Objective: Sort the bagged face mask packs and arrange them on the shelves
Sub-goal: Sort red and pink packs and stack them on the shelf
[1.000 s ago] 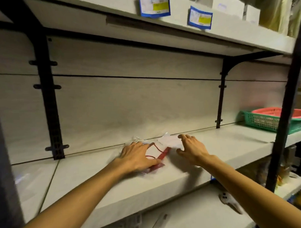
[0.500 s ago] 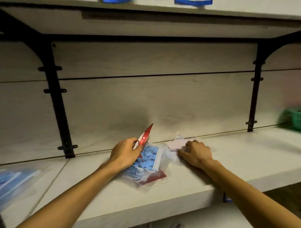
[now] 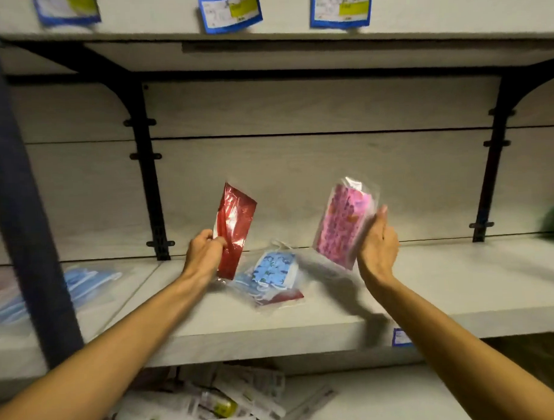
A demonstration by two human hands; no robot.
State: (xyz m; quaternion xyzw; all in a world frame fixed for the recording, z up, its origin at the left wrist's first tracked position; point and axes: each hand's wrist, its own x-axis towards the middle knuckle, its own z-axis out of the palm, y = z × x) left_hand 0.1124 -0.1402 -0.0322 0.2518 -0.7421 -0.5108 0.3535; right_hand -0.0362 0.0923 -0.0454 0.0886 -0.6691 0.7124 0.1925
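Left hand (image 3: 204, 254) raised above the middle shelf (image 3: 460, 285), forearm stretched forward, fingers curled and pinching the red mask pack (image 3: 234, 225) near its lower half; pack upright, tilted slightly right, rising above the fingers. Right hand (image 3: 377, 247) raised too, palm turned inward, gripping the pink mask pack (image 3: 343, 221) along its right edge; pack lifted off the shelf, leaning left. Between both hands, lying flat on the shelf, the blue patterned mask pack (image 3: 271, 273). Further left on the shelf, plain blue mask packs (image 3: 86, 279), blurred.
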